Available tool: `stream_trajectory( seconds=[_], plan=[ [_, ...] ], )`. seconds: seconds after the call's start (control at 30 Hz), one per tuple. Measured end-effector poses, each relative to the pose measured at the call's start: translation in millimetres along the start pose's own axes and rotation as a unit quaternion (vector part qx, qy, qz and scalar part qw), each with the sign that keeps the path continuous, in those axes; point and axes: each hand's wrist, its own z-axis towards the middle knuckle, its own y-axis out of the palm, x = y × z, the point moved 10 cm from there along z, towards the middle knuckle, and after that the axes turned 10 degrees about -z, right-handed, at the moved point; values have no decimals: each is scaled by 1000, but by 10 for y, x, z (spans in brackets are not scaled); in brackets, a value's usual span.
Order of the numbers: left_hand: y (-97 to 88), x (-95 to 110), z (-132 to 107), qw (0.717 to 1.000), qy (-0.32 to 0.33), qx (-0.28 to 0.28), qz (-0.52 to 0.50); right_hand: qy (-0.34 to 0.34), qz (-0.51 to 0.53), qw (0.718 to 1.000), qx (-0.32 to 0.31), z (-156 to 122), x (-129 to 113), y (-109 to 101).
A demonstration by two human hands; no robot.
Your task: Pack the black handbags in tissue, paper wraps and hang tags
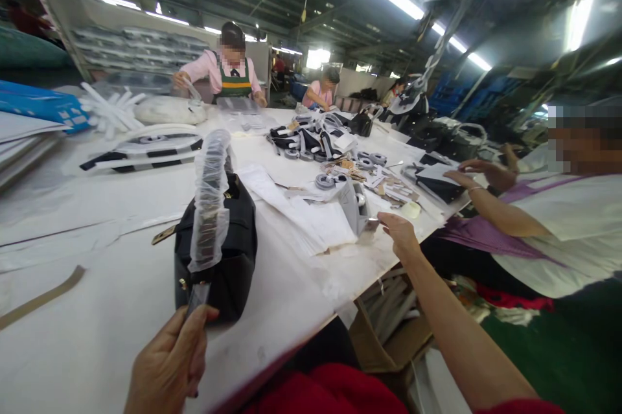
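Note:
A black handbag (228, 252) stands on the white table (87, 336) in front of me, its handle wrapped in clear plastic film (210, 200). My left hand (170, 362) is low at the near edge, pinching the bottom end of that wrapped handle strip. My right hand (401, 232) is stretched far to the right, fingers curled at a small grey holder (354, 207) by the table's edge; what it grips there is too small to make out.
White paper sheets (311, 213) lie beside the bag. Tape rolls, tags and black straps (311, 142) litter the middle. A seated person (549, 226) on the right handles a dark piece (437, 182). Other workers sit at the far end. A cardboard box (383, 330) stands under the table.

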Motion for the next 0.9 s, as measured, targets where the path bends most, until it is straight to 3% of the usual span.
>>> stream_trajectory(
  seconds=[0.13, 0.3, 0.4, 0.53, 0.63, 0.8, 0.9],
  plan=[
    [-77, -123, 103, 1000, -12, 13, 6, 9, -9, 1000, 3, 80, -11, -72],
    [-22, -53, 51, 1000, 1, -2, -4, 8, -9, 1000, -21, 70, -67, 106],
    [11, 6, -14, 1000, 4, -3, -5, 3, 14, 1000, -1, 20, -127, 127],
    [1, -24, 5, 1000, -5, -1, -3, -2, 41, 998, 47, -99, -149, -33],
    [-16, -62, 53, 1000, -7, -4, -5, 2, 49, 997, 65, -222, -41, -104],
    [-17, -87, 108, 1000, 1, -19, -14, 30, 44, 998, 45, -375, 285, 10],
    [-19, -97, 105, 999, 7, -27, -20, 29, 45, 998, 35, -486, 322, 2]
  ],
)
